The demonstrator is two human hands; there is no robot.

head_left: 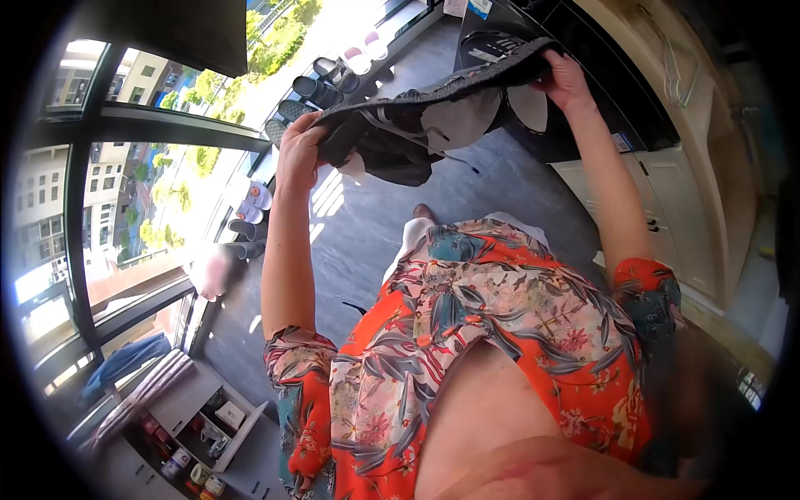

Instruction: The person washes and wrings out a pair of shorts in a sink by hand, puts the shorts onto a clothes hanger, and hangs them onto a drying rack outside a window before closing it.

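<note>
So, both hands are busy with one piece of dark clothing (400,158), held up in the air over the grey floor (492,185). Left hand (297,154) is closed around one end of what looks like the waistband (450,90), right hand (565,81) has the other end pinched, and the band runs between them with a bit of a slant, right end higher. The rest of the cloth hangs loose underneath, with a thin cord (454,157) dangling. Can't tell exactly what kind of garment it is.

As for the step in hand, I'd call it holding the band spread out. From this grip, the next move calls for firm fingers at both ends and some care with that loose cord. Shoes (314,91) sit along the window's (87,133) lower edge, apart from the cloth.
</note>
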